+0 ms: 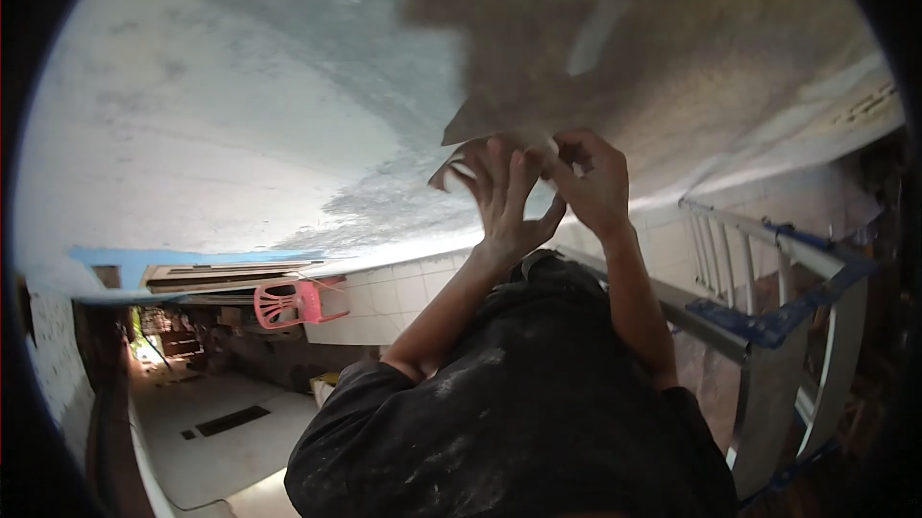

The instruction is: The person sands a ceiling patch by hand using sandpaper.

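Both my hands are raised together close to the painted wall (288, 115), around a thin grey-brown sheet (485, 122) that looks like sandpaper. The sheet is bent, with its left edge curling down. My left hand (501, 193) has its fingers up against the curled part, the thumb out to the right. On the right side, my right hand (597, 180) pinches the sheet's edge between thumb and fingers. Part of the sheet is hidden behind the fingers. Brown and grey patches show on the wall beyond it.
A metal stepladder (768, 345) with blue fittings stands close at my right. Below on the left are a pink plastic chair (300, 302) and a grey floor (230, 460) with a dark slot. White tiles (403, 288) run along the lower wall.
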The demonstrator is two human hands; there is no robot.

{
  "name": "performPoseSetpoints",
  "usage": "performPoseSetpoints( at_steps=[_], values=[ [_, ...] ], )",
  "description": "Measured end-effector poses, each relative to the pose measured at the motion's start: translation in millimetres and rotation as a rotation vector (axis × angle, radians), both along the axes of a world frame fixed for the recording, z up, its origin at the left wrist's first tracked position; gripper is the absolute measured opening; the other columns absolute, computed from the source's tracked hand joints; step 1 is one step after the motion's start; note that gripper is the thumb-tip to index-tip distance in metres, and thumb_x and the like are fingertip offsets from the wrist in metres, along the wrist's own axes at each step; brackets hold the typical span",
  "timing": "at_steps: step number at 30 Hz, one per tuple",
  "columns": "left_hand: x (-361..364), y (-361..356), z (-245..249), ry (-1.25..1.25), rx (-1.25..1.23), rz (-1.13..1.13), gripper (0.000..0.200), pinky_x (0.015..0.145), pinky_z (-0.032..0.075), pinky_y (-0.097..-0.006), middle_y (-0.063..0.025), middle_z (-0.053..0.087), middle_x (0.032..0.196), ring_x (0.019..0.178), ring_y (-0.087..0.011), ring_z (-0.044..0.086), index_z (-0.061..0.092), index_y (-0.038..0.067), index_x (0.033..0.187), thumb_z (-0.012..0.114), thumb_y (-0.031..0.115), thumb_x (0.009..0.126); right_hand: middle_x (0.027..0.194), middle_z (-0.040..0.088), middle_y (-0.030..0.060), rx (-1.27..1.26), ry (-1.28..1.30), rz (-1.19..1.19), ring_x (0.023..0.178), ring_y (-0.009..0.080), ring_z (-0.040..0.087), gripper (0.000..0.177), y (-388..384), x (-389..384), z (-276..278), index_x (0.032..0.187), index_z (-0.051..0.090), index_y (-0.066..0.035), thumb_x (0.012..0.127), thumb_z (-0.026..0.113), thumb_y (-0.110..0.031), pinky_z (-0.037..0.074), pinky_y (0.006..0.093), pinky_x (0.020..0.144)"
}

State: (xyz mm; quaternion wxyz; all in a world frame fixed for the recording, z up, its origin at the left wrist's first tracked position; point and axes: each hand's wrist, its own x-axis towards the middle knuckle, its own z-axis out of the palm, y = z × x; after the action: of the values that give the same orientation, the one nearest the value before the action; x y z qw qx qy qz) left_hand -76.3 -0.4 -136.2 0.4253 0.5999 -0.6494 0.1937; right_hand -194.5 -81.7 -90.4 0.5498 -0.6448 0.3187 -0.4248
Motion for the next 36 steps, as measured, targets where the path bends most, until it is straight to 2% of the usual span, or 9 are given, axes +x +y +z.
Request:
performPoseSetpoints(
  at_steps=[4,6,7,11,18,23,28,31,36],
  values=[
    [25.0,11.0,35.8,-0.133,-0.099,0.149,0.088,0.106,0.015,-0.0686,-0.0308,0.027,0.148,0.137,-0.056,0.013,0.036,0.004,0.141,0.082,0.029,0.07,0.073,0.065,0.0048,0.162,-0.009,0.124,0.063,0.0082,0.059,0.024,-3.6,14.3,42.0,0.093,0.064,0.003,0.08,0.076,-0.012,0.047,0.0229,0.061],
    [39.1,18.6,46.3,-0.15,-0.009,0.223,0.097,0.104,0.017,-0.0688,-0.0339,0.017,0.15,0.139,-0.0557,0.005,0.027,0.012,0.148,0.083,0.026,0.069,0.065,0.062,0.0023,-0.021,0.078,0.21,0.062,0.0073,0.059,0.027,-11.1,20.3,60.1,0.09,0.064,0.0,0.079,0.079,-0.021,0.046,0.0249,0.062],
    [40.5,21.7,59.4,-0.146,-0.027,0.286,0.082,0.104,0.024,-0.0614,-0.0276,0.025,0.15,0.139,-0.0507,0.017,0.036,0.012,0.144,0.077,0.015,0.073,0.066,0.062,0.0022,0.022,-0.027,0.298,0.063,0.007,0.059,0.025,-12.1,27.5,60.1,0.087,0.063,-0.001,0.08,0.078,-0.02,0.045,0.0247,0.06],
    [61.7,28.4,70.5,-0.171,0.076,0.376,0.066,0.104,0.022,-0.0518,-0.0084,0.038,0.15,0.134,-0.0384,0.034,0.055,0.012,0.133,0.068,0.003,0.069,0.078,0.062,0.0042,-0.13,0.027,0.314,0.067,0.0084,0.058,0.026,-10.4,53.6,79.4,0.099,0.06,0.0,0.081,0.075,-0.01,0.046,0.0231,0.067],
    [82.0,34.1,126.4,-0.051,-0.262,0.412,0.055,0.11,0.02,-0.0538,-0.023,0.044,0.142,0.137,-0.0427,0.03,0.048,-0.004,0.133,0.05,-0.01,0.078,0.089,0.063,0.008,-0.349,-0.384,0.208,0.076,0.0111,0.061,0.039,23.8,46.0,116.5,0.115,0.054,0.001,0.081,0.073,-0.002,0.049,0.0252,0.07],
    [96.4,-2.0,113.7,-0.071,-0.204,0.405,0.082,0.11,0.0,-0.065,-0.034,0.016,0.15,0.14,-0.0523,0.006,0.024,-0.009,0.144,0.05,-0.001,0.067,0.09,0.063,0.0099,-0.26,-0.406,0.154,0.079,0.0139,0.062,0.027,27.8,19.9,117.3,0.108,0.056,0.004,0.084,0.067,0.002,0.051,0.0269,0.075],
    [89.9,-5.8,111.9,-0.063,-0.19,0.443,0.057,0.111,0.0,-0.0632,-0.032,0.012,0.152,0.141,-0.0508,0.004,0.021,-0.009,0.145,0.041,0.011,0.095,0.084,0.067,0.0086,-0.263,-0.314,0.053,0.075,0.0136,0.065,0.021,35.0,0.7,100.1,0.1,0.06,0.0,0.082,0.07,-0.003,0.052,0.0272,0.072],
    [99.3,-8.8,109.8,-0.112,-0.209,0.443,0.066,0.11,-0.003,-0.0637,-0.0312,0.014,0.152,0.141,-0.0499,0.002,0.025,-0.01,0.143,0.047,0.012,0.084,0.081,0.069,0.0082,-0.24,-0.253,0.03,0.075,0.0141,0.067,0.018,37.4,-5.5,95.6,0.098,0.061,-0.001,0.083,0.069,-0.007,0.052,0.0278,0.072],
    [100.1,-3.3,156.6,-0.201,-0.183,0.441,0.058,0.111,-0.002,-0.0617,-0.0283,0.015,0.153,0.142,-0.0471,0.005,0.023,-0.009,0.144,0.043,0.01,0.093,0.081,0.067,0.0079,-0.262,-0.28,0.016,0.074,0.014,0.065,0.016,37.4,-7.4,108.8,0.098,0.061,-0.001,0.084,0.068,-0.006,0.051,0.0274,0.071]
  ],
)
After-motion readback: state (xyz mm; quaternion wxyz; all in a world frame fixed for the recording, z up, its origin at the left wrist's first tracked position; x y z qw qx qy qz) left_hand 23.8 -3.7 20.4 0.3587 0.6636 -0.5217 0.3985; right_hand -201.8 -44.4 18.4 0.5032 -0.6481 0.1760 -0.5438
